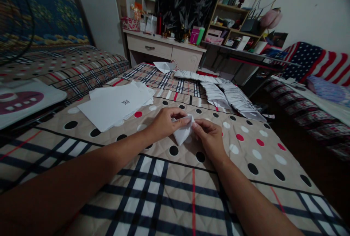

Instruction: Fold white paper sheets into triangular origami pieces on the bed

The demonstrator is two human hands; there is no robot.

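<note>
Gripped w/ both hands: L hand (pixel 164 123) closed on upper-left edge of folded paper piece (pixel 182 133), thumb over forefinger; R hand (pixel 209 137) pinched on its right edge, fingertips together on the paper. Held low over quilt (pixel 175 192), lower tip near or touching the fabric; cannot tell which. Beyond and left of the grip, well apart: stack of flat sheets (pixel 115 106). Beyond and right of the grip, also well apart: row of folded pieces (pixel 232 97), fanned. Risks, as judged: skewed crease or torn fold if pulled unevenly btwn the two pinches. Rounded, weak crease if pressed against soft quilt w/o firm backing. Corner springing open if R pinch slackened. Edge misalignment hard to spot in low light, esp. under the fingers.
</note>
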